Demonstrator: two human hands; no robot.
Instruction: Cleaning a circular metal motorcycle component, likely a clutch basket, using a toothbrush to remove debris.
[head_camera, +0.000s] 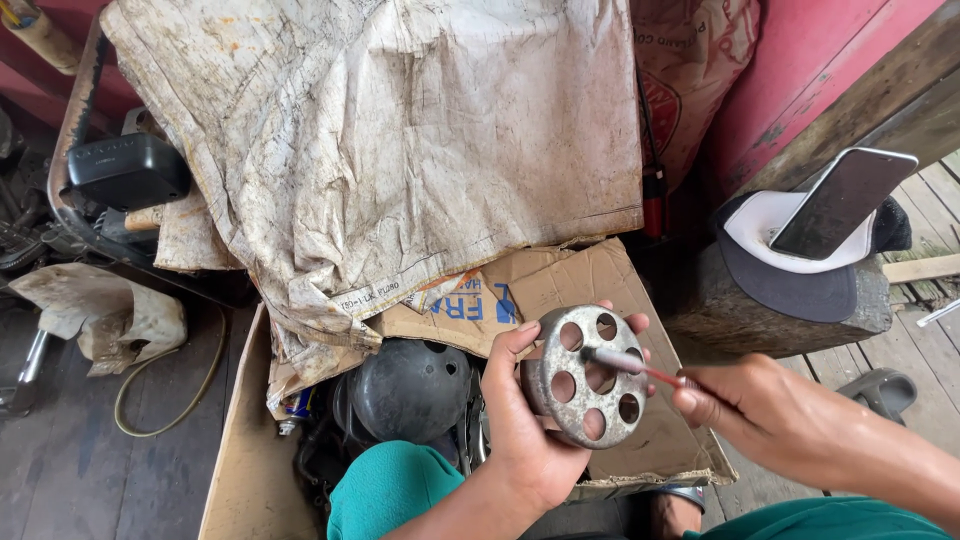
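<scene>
— Perforated metal drum (588, 375): our left hand (520, 420) clamps its rim over the cardboard box's (610, 280) right edge.
— Our right hand (760, 405) pinches a red-handled tool (635, 365), probably a screwdriver, at its centre; we should steady the drum.

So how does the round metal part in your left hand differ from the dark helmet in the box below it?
The perforated metal disc is pale grey and rust-speckled; the helmet is dark and dull. The disc has a ring of large round holes; the helmet shows only small vents. The disc is gripped in the left hand, with the right hand pushing a thin red tool into its centre; the helmet lies untouched in the cardboard box. Both look round.
</scene>
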